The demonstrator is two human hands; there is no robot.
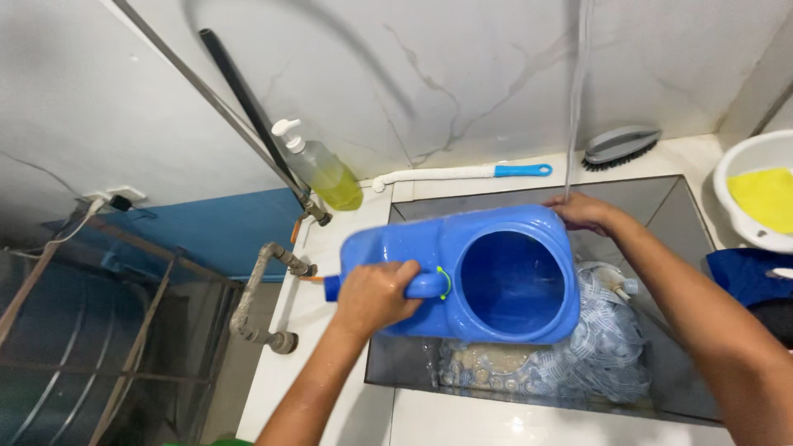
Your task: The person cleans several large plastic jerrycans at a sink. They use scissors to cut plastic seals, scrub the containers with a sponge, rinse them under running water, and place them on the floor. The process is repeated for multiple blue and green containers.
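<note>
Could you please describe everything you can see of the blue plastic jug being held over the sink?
The blue plastic jug looks like glossy moulded plastic, with a wide round mouth open toward the camera and an empty blue inside. A handle runs along its side, marked by a thin green ring. It is tipped on its side above the sink, over a heap of clear plastic bottles. The left hand grips the handle; the right hand steadies the far edge, where a thin stream of water falls.

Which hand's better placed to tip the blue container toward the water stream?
Likely the left hand: it grips the handle of the blue container, giving leverage. The right hand only steadies the far edge, beside the water stream.
</note>
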